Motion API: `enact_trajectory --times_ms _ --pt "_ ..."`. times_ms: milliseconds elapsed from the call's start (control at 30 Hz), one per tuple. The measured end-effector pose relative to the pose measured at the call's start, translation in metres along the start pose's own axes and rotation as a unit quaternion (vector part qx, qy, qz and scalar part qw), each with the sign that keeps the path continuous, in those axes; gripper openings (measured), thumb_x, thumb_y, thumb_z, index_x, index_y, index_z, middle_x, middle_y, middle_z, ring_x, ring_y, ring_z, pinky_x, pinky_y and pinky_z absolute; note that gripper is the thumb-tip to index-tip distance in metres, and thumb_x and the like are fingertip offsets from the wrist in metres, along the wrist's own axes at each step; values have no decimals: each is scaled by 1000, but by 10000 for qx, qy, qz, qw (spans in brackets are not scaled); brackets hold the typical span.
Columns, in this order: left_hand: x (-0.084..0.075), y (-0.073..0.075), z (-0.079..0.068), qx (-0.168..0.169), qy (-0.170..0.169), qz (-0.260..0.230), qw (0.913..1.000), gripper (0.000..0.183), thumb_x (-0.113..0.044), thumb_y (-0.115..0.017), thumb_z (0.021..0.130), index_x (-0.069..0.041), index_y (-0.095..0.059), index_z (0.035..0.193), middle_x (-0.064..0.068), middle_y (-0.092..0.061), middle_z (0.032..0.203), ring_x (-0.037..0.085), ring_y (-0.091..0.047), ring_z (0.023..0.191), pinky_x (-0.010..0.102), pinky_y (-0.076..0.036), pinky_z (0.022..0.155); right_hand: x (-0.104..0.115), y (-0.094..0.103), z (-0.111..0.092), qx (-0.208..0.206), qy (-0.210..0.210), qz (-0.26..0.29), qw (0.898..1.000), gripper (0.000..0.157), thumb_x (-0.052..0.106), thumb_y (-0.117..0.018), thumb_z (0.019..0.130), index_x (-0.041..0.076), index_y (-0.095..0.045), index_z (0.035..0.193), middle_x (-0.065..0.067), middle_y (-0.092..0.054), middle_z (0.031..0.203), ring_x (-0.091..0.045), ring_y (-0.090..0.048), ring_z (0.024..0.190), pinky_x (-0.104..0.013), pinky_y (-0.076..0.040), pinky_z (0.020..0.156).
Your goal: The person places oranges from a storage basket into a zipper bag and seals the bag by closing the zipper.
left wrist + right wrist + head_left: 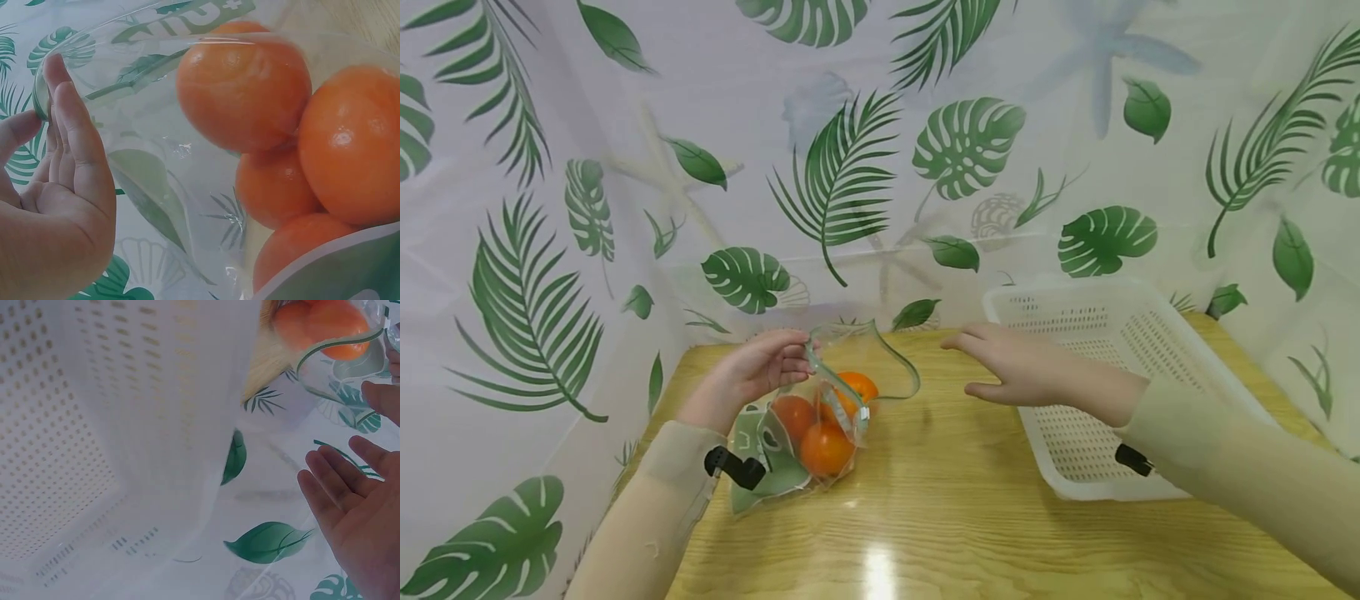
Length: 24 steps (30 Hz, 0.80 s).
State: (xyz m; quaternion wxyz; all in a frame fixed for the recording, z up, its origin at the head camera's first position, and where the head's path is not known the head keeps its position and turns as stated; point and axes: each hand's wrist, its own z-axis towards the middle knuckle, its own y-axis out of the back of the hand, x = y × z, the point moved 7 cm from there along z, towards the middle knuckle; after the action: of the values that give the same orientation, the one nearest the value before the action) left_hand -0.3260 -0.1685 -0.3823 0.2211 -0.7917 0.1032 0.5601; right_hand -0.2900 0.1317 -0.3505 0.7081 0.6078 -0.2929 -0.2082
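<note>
A clear plastic zip bag [842,354] with a green printed front stands on the wooden table, its mouth spread wide. Several oranges [827,448] lie inside it, large and glossy in the left wrist view. My left hand [758,367] pinches the bag's rim between thumb and fingertips at the left side of the opening. To the right of the bag, my right hand [1011,364] hovers with fingers extended and nothing in it. In the right wrist view its palm and spread fingers [340,481] show near the bag's rim.
A white perforated plastic basket [1052,467] stands on the right of the wooden table [925,533], under my right forearm. No fruit shows in its visible part. Behind the table hangs a white cloth [865,275] with printed green leaves, which also runs along both sides.
</note>
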Motion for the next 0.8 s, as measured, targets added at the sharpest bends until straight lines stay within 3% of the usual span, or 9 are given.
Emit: enact_trajectory --times_ms 300,500,800 --pt "3 -3 2 65 31 -57 10000 45 -13 -39 114 -14 -77 91 -4 -78 81 7 -73 69 19 -63 71 -11 4 -17 -60 -120 -191 9997 58 24 -77 98 1 -56 147 -19 -65 140 -36 -67 125 -53 -58 104" --pt "3 -1 1 79 15 -113 9999 44 -13 -38 114 -12 -77 93 -3 -78 81 7 -74 68 18 -63 70 -17 5 -25 -108 -203 -308 9993 56 23 -79 97 3 -58 145 -15 -69 128 -31 -70 114 -49 -61 95" --pt "3 2 0 101 -59 -136 9998 46 -12 -36 115 -13 -78 93 -3 -78 81 7 -74 68 18 -63 71 -33 8 -39 -165 -289 -384 9987 56 22 -80 96 4 -59 144 -16 -68 132 -30 -71 113 -48 -63 94"
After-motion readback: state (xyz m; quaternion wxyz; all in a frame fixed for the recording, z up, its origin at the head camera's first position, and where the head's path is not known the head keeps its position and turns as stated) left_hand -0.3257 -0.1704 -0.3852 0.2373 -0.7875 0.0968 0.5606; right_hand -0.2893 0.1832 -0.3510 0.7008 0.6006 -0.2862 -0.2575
